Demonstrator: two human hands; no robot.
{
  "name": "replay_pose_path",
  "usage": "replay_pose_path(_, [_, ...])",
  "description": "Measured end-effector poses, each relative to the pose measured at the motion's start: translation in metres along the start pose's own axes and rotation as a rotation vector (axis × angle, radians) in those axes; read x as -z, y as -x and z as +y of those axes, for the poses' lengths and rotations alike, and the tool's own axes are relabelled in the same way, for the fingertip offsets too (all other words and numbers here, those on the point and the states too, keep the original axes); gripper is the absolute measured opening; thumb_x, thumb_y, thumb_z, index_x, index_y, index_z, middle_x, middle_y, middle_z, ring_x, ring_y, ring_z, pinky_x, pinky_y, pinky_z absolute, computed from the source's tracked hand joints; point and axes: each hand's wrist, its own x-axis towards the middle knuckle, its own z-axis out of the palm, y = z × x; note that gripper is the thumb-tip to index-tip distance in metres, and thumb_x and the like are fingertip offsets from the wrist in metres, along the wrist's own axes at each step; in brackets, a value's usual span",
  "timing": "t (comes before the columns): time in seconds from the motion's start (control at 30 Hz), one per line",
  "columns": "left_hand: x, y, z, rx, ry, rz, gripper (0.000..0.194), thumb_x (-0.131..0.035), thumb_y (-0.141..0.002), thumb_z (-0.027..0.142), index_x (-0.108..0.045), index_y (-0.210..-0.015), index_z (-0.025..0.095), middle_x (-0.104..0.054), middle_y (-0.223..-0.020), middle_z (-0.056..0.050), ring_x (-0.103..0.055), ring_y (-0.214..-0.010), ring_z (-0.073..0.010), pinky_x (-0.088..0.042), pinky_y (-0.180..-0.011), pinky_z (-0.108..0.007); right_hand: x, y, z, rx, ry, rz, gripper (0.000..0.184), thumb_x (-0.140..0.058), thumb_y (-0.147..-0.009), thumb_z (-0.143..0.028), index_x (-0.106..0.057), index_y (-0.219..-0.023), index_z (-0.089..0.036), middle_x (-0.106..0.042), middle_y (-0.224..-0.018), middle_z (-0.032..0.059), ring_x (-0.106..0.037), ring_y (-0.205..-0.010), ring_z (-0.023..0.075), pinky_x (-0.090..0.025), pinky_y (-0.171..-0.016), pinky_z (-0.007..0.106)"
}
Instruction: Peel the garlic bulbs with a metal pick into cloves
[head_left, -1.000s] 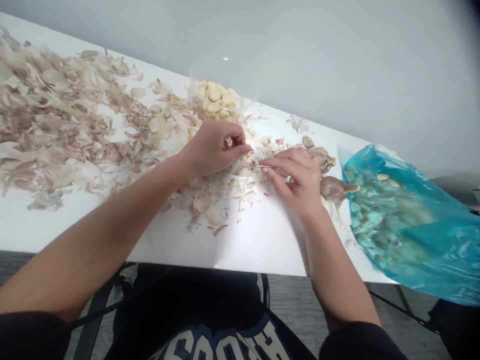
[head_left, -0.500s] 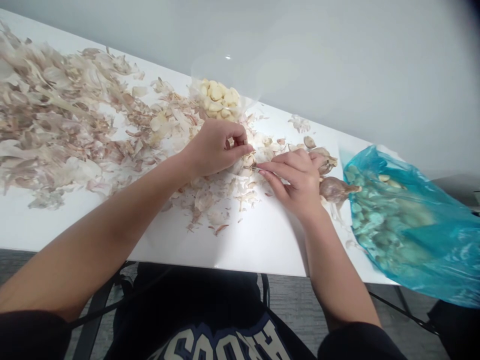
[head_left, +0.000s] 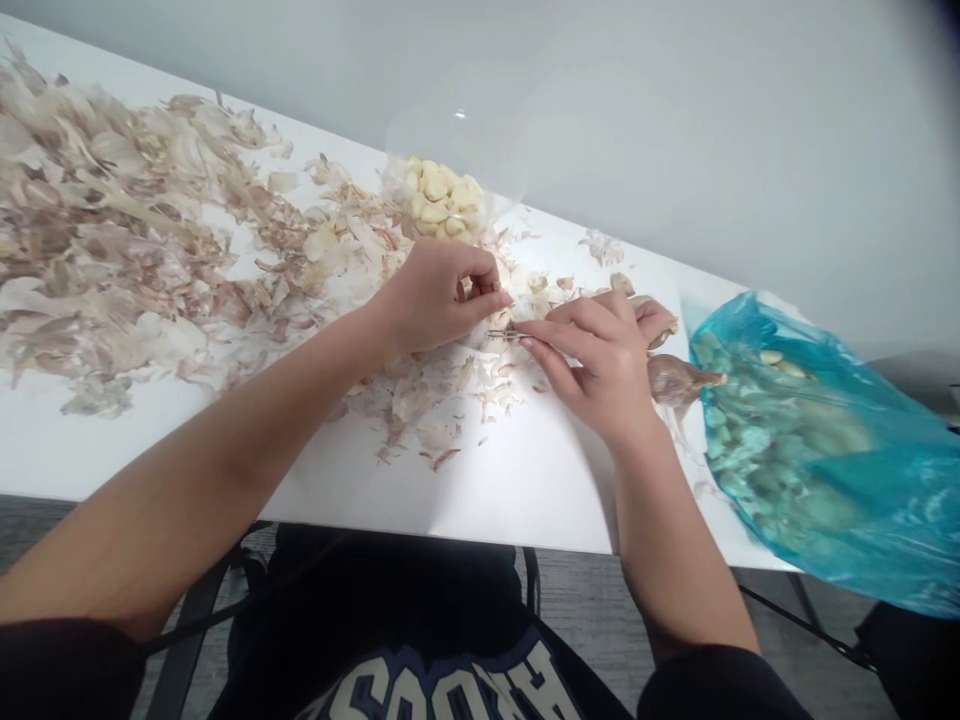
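Note:
My left hand [head_left: 442, 292] is closed in a pinch just above the table. Between its thumb and fingers sits a pale garlic clove [head_left: 504, 317], mostly covered by the fingertips. From the left, my right hand's thumb and forefinger [head_left: 600, 350] meet it, pinching a thin metal tool [head_left: 504, 334] whose tip lies against or just below the clove; its exact kind is too small to make out. Loose garlic skins [head_left: 409, 400] are scattered beneath both hands. Beside my right hand lie whole garlic bulbs [head_left: 675, 380], one partly hidden by the fingers.
A clear bag of peeled garlic cloves [head_left: 442, 195] stands behind my left hand. A large heap of garlic skins [head_left: 112, 230] covers the left of the white table [head_left: 525, 480]. To the right, a blue plastic bag [head_left: 817, 450] with garlic in it overhangs the front edge. A wall runs behind.
The metal tool now shows plainly, reaching left from my right fingertips across the clove. My right hand has shifted slightly; my left hand keeps its pinch in nearly the same place.

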Motion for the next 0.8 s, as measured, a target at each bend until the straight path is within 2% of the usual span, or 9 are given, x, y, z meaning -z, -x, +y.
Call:
replay_pose_path(0.17, [-0.001, 0.000, -0.001, -0.025, -0.029, 0.006, 0.018, -0.066, -0.080, 0.024, -0.059, -0.065, 0.016, -0.055, -0.059, 0.003, -0.046, -0.056, -0.0077, -0.041, -0.062, -0.024, 0.004, -0.004, -0.005, 0.016, 0.037, -0.044, 0.023, -0.050, -0.097, -0.036, -0.071, -0.106, -0.033, -0.063, -0.088, 0.0011, -0.049, -0.088, 0.0178, -0.028, -0.086, 0.040])
replay_pose_path(0.53, [-0.001, 0.000, -0.002, -0.045, -0.044, 0.004, 0.018, -0.064, -0.081, 0.020, -0.055, -0.066, 0.015, -0.053, -0.061, 0.004, -0.044, -0.057, -0.0072, -0.038, -0.063, -0.025, 0.010, -0.007, -0.010, 0.078, 0.016, -0.089, 0.022, -0.049, -0.097, -0.031, -0.071, -0.095, -0.027, -0.065, -0.085, 0.0006, -0.048, -0.086, 0.0174, -0.029, -0.085, 0.040])
replay_pose_path(0.8, [-0.002, 0.000, -0.003, -0.043, -0.021, 0.006, 0.019, -0.064, -0.081, 0.020, -0.054, -0.065, 0.015, -0.053, -0.061, 0.004, -0.045, -0.058, -0.0076, -0.037, -0.061, -0.025, 0.008, -0.007, -0.006, 0.040, 0.016, -0.023, 0.022, -0.052, -0.096, -0.035, -0.071, -0.103, -0.030, -0.064, -0.086, 0.0006, -0.047, -0.086, 0.0172, -0.029, -0.085, 0.038])
